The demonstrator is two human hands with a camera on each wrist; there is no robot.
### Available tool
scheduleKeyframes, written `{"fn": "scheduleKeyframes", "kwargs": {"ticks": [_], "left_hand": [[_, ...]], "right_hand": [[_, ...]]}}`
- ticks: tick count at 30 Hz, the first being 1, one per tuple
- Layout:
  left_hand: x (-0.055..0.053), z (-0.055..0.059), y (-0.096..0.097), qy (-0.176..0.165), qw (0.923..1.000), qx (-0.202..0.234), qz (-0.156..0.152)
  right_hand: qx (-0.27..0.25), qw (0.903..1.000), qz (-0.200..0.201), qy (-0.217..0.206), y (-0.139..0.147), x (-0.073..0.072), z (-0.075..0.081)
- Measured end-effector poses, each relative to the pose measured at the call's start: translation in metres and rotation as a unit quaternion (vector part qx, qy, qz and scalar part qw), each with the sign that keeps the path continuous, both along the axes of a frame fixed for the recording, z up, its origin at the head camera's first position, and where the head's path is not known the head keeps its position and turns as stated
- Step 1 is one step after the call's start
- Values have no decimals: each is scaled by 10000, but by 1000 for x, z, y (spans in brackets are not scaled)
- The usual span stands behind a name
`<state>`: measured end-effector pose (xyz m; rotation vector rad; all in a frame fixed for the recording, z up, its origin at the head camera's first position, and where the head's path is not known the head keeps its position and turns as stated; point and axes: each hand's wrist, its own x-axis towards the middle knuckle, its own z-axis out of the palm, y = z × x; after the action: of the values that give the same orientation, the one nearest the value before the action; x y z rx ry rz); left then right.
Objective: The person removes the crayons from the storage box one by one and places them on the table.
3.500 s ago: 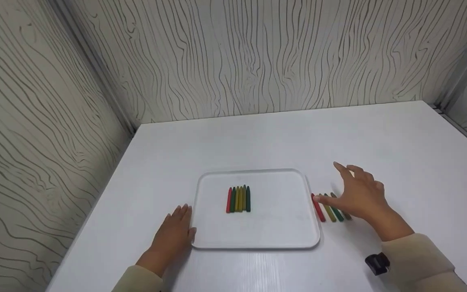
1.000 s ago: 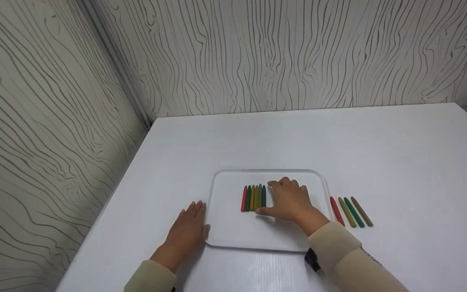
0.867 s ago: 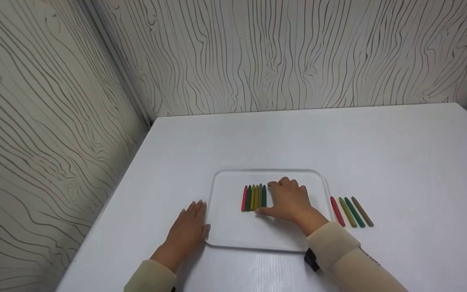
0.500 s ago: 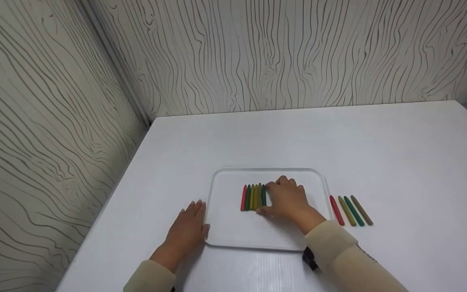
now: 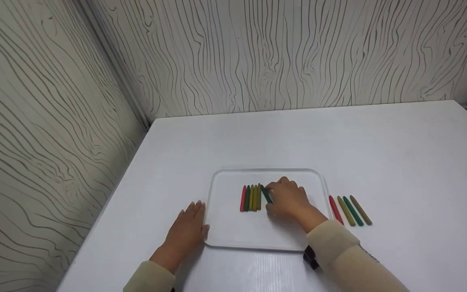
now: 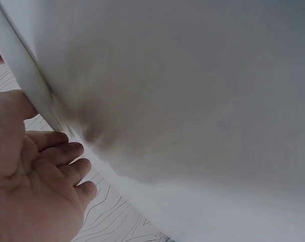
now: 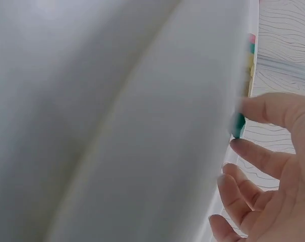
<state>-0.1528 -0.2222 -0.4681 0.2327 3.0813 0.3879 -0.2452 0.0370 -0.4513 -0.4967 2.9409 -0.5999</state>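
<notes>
My right hand pinches a dark green crayon between thumb and fingertips over the white tray. The crayon leans, its tip close to the right end of a row of red, green and yellowish crayons lying side by side on the tray. In the right wrist view, the green crayon shows between thumb and index finger, the other fingers bent loosely. My left hand lies with fingers extended along the tray's left edge, thumb at its rim. The left wrist view shows that hand beside the tray wall.
Several crayons, including a red crayon, a green crayon and a brownish crayon, lie on the white table just right of the tray. A wood-patterned panel stands behind, another at the left.
The right hand came from above the crayons on the right to the row on the tray. Its thumb and fingers closed on the dark green crayon, which now tilts away from the row.
</notes>
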Motion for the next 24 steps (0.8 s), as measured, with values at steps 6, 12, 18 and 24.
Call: {"fn": "scheduleKeyframes", "kwargs": {"ticks": [6, 12, 18, 24], "left_hand": [[0, 0, 0, -20, 10000, 36, 0], [1, 2, 1, -107, 9999, 101, 18], [2, 2, 1, -188, 9997, 127, 2], [2, 0, -1, -33, 9999, 71, -87]], "right_hand": [[-430, 9989, -182, 104, -2, -1, -3], [-685, 9970, -357, -72, -1, -1, -2], [-735, 9961, -460, -144, 4, -3, 1], [-940, 9940, -500, -241, 8, -3, 8]]}}
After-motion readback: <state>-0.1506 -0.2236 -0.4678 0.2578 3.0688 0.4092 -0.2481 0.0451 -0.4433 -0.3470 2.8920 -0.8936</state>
